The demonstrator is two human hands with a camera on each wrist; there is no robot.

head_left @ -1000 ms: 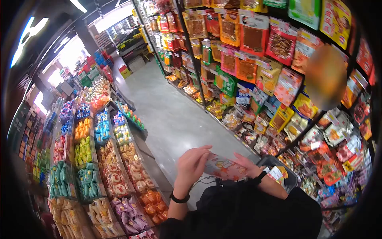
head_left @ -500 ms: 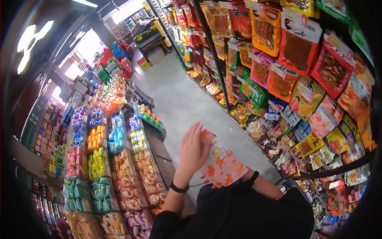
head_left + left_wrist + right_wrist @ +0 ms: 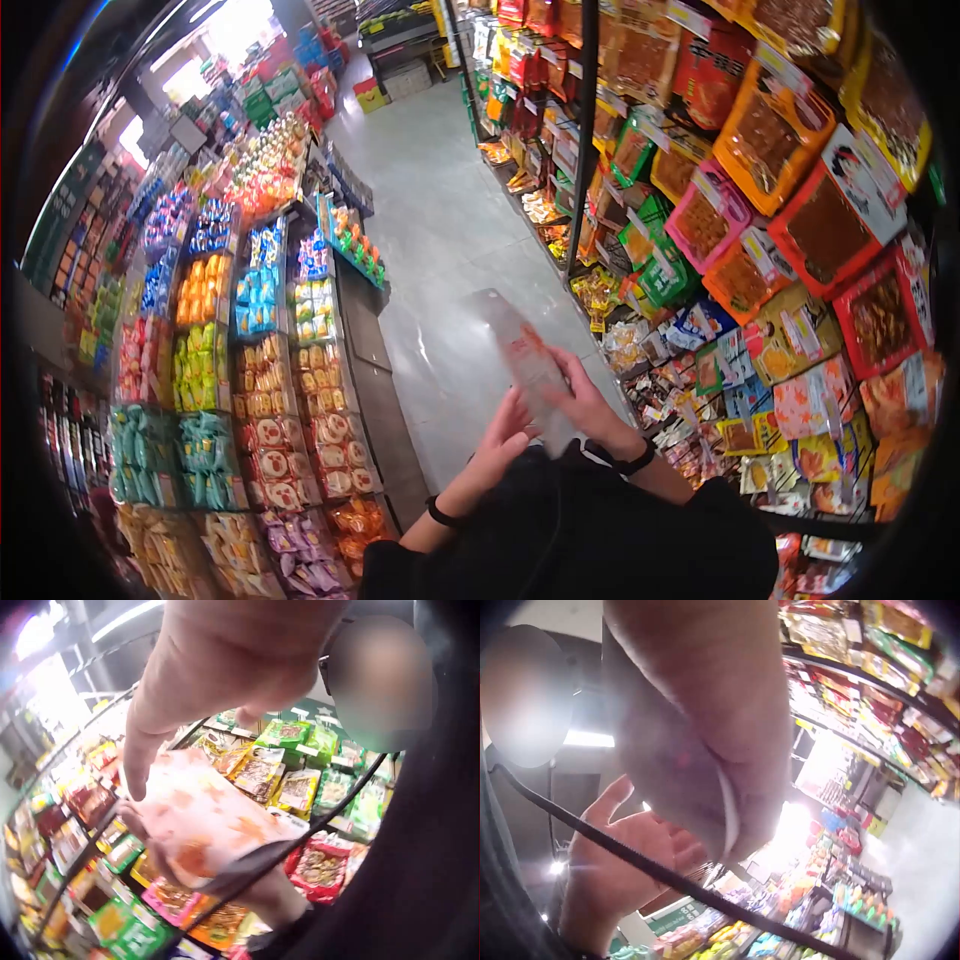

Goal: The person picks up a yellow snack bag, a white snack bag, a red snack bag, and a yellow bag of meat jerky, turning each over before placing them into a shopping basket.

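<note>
A flat packet (image 3: 528, 365), pale with orange-red patches, stands tilted and nearly edge-on between the hands in the head view. The right hand (image 3: 592, 408) grips its right side. The left hand (image 3: 502, 437) is beside its lower left edge, palm turned towards it. In the left wrist view the packet (image 3: 199, 817) shows its pink face with orange shapes, the left hand (image 3: 217, 667) above it. The right wrist view shows the left hand (image 3: 630, 859) with fingers extended, and the right hand (image 3: 720, 697) holding the packet (image 3: 671, 769).
Hanging snack packets (image 3: 820, 225) fill the rack on the right. Bins of wrapped snacks (image 3: 265, 375) line the left, with a grey aisle floor (image 3: 430, 250) between. A dark cord (image 3: 300, 840) crosses both wrist views.
The packet has turned from face-on to nearly edge-on and upright. The right hand has come up along its side; the left hand has moved lower. The head view has shifted towards the rack.
</note>
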